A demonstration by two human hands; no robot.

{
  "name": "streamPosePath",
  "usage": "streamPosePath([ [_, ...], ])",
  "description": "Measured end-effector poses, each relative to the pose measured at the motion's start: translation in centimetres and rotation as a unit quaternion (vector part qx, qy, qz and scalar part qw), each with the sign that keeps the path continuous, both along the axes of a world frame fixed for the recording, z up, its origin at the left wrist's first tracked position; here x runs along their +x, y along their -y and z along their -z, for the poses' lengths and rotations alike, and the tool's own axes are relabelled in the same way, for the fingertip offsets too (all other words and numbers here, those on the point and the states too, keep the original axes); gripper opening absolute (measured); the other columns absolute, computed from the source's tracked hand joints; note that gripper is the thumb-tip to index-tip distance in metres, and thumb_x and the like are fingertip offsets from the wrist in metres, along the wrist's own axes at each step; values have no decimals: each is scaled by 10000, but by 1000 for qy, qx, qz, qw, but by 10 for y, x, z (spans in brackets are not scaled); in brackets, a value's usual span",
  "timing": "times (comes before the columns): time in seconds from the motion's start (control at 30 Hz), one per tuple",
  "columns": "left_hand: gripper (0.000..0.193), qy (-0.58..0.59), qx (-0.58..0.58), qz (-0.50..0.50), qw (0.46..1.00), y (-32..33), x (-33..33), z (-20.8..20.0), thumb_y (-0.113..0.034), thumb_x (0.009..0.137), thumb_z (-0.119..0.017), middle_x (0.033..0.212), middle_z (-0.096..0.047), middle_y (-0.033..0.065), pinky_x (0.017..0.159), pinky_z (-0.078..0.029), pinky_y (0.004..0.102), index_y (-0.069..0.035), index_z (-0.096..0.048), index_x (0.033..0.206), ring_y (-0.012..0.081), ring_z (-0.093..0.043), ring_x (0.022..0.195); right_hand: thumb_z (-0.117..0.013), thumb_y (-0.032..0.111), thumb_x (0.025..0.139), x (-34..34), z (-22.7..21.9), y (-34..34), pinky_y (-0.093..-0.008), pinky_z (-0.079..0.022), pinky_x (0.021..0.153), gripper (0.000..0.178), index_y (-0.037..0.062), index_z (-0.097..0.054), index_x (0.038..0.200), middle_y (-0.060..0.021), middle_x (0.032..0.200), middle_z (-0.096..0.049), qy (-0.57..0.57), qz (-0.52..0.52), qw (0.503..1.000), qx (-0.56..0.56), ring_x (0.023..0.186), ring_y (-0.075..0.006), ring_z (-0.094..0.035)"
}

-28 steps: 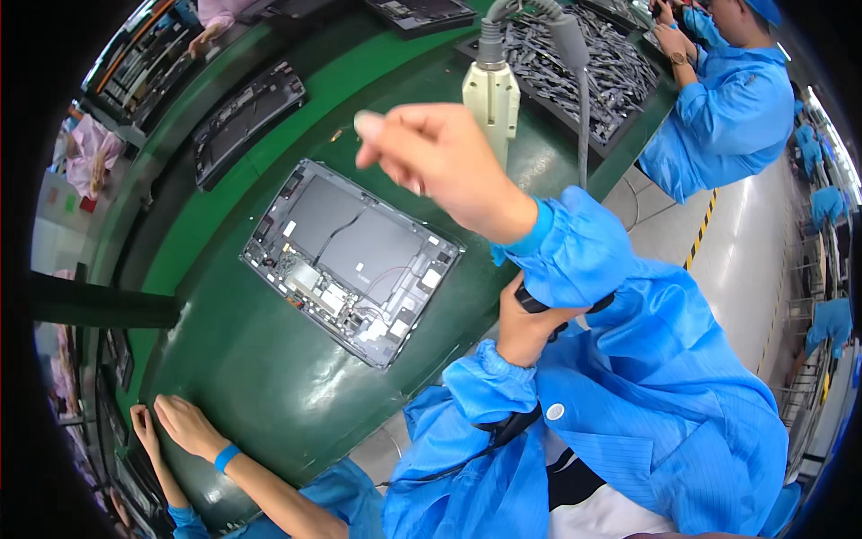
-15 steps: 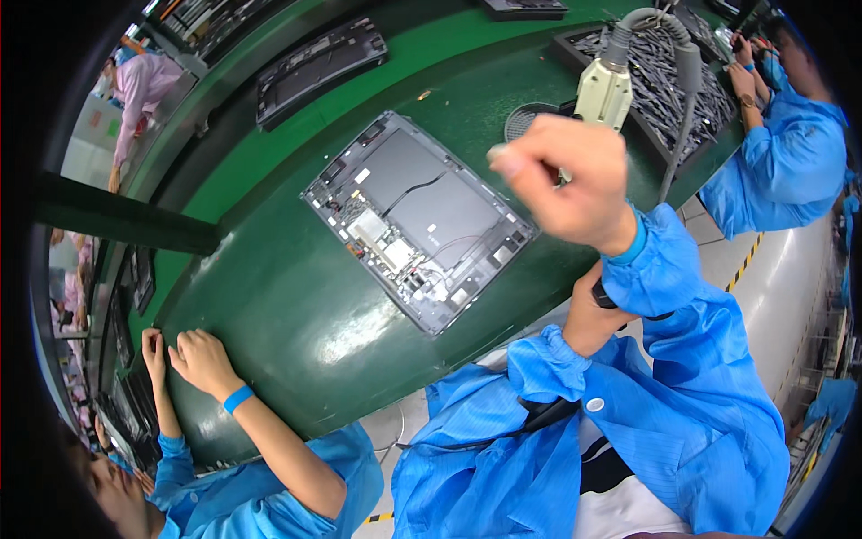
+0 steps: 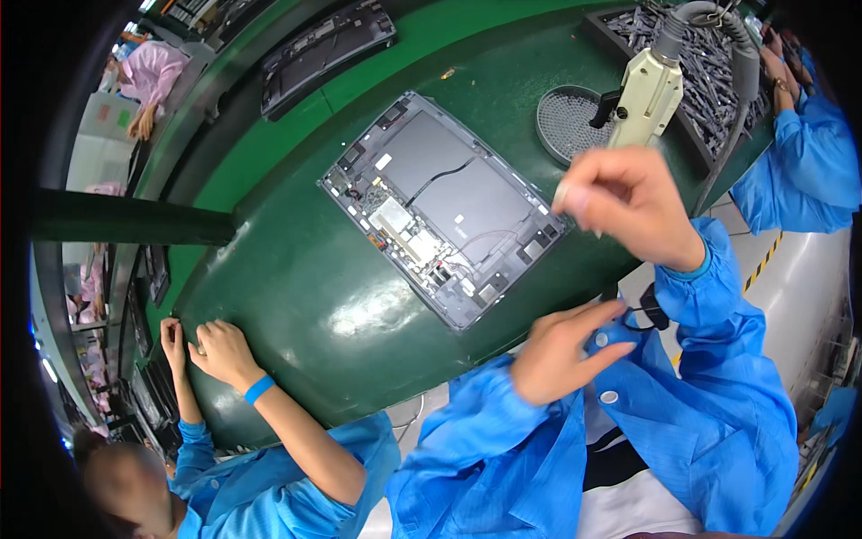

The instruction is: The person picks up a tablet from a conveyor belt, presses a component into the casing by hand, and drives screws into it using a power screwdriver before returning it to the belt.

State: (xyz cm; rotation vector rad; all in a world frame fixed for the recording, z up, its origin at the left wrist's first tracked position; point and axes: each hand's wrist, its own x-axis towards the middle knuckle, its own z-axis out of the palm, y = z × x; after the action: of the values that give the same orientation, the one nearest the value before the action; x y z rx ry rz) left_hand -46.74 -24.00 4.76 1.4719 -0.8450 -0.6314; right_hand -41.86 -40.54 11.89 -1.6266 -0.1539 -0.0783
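The left hand [image 3: 561, 355] has just let go by the right sleeve [image 3: 718, 283], so now it is free, with its thumb and fingers spread apart and nothing in them, near a black clip [image 3: 654, 307]. The right hand [image 3: 642, 211] has its fingers curled, and I can't tell if it pinches something small or touches the laptop's edge. The open laptop [image 3: 440, 216] lies on the green table [image 3: 296, 305], at 9 o'clock from the right hand and between 10 and 11 o'clock from the left.
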Motion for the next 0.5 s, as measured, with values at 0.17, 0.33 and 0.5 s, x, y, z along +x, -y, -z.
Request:
streamPosePath([
  [0.17, 193, 158, 168, -311, 922, -75, 24, -21, 4, 693, -758, 725, -602, 54, 517, -410, 222, -10, -689, 873, 97, -515, 570, -699, 57, 792, -10, 41, 10, -231, -373, 459, 61, 15, -667, 822, -50, 662, -575, 12, -52, 964, -259, 522, -104, -513],
  [0.33, 360, 298, 275, -328, 853, -71, 31, -14, -60, 596, -814, 950, -568, 105, 702, -447, 332, -43, -690, 934, 253, -527, 867, -740, 12, 724, -8, 48, 7, -289, -461, 578, 170, -7, -625, 846, -76, 738, -584, 256, 216, 913, -232, 657, -191, -588],
  [0.5, 409, 378, 267, -299, 834, -78, 30, 8, -56, 561, -808, 981, -569, 102, 795, -434, 409, -81, -702, 955, 310, -507, 923, -753, 53, 717, 17, 47, 2, -302, -480, 818, 455, -8, -542, 1116, -88, 919, -619, 361, 446, 819, 8, 871, -230, -605],
])
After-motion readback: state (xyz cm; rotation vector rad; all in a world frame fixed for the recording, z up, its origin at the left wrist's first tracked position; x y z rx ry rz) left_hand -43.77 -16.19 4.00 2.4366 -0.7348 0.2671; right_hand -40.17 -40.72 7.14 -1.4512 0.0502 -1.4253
